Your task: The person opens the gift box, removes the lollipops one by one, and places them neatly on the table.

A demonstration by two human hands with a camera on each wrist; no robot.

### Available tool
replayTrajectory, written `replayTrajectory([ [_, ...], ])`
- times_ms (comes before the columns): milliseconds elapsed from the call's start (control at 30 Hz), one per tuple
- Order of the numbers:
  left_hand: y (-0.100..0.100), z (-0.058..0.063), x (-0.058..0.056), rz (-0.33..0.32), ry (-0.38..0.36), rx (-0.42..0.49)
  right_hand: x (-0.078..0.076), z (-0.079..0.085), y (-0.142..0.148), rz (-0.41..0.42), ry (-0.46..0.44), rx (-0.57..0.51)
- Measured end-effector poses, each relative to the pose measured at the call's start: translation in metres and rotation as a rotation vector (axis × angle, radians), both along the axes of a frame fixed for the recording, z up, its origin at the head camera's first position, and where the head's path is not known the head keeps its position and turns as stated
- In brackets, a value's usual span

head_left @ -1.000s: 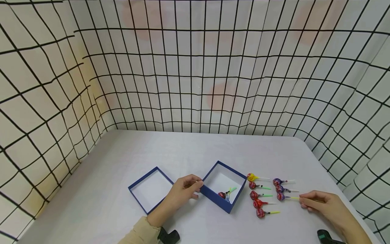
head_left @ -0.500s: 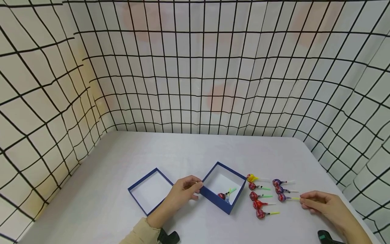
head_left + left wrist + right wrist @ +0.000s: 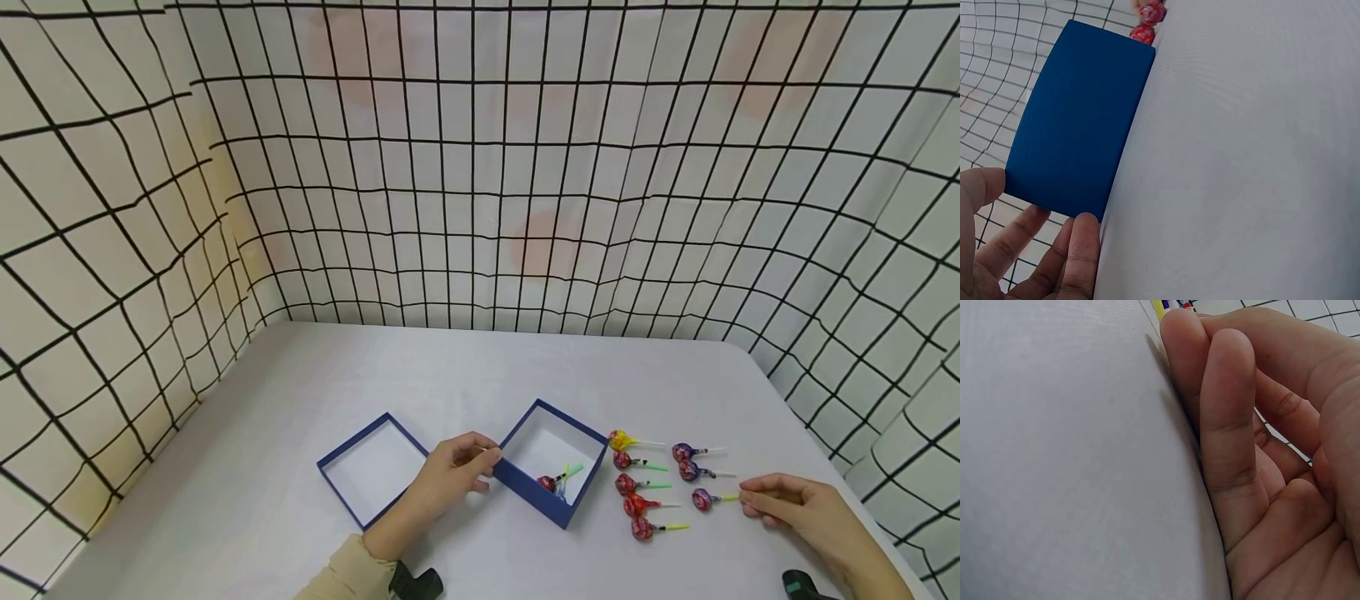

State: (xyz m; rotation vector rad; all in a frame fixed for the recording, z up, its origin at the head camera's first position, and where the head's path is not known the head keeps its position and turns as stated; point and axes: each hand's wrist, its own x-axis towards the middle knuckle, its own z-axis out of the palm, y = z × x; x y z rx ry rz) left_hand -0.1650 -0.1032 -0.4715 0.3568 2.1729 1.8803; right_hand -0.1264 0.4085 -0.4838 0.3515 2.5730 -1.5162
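Observation:
In the head view my left hand [image 3: 457,471] grips the left corner of an open blue box [image 3: 532,493] with a white inside. The left wrist view shows thumb and fingers at the end of the box's blue side [image 3: 1082,119]. A few lollipops [image 3: 549,482] lie inside, overlapping, near its front corner. My right hand [image 3: 787,504] pinches the yellow stick of a purple-and-red lollipop [image 3: 702,500] at the stick's end. In the right wrist view my right hand's fingers [image 3: 1229,406] hide most of this lollipop, and a bit of yellow stick shows past them.
A shallow blue-rimmed lid [image 3: 372,471] lies left of the box, partly behind the left forearm. Right of the box, a column of lollipops has a yellow one [image 3: 618,439] at the back and several red ones [image 3: 634,504]. Two purple lollipops [image 3: 684,452] lie farther right.
The lollipop in my right hand has shifted right and toward me, away from the two purple ones. My left hand and the box hold their place.

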Motion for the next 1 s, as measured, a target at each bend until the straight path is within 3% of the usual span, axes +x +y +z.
replayTrajectory([
  [567, 0.0006, 0.0001, 0.0002, 0.01, 0.002, -0.008, 0.0004, -0.0007, 0.0008, 0.01, -0.01, -0.004],
  [1000, 0.0003, 0.0023, 0.0002, -0.001, 0.001, -0.014, -0.0015, 0.0037, 0.0086, -0.008, -0.072, -0.116],
])
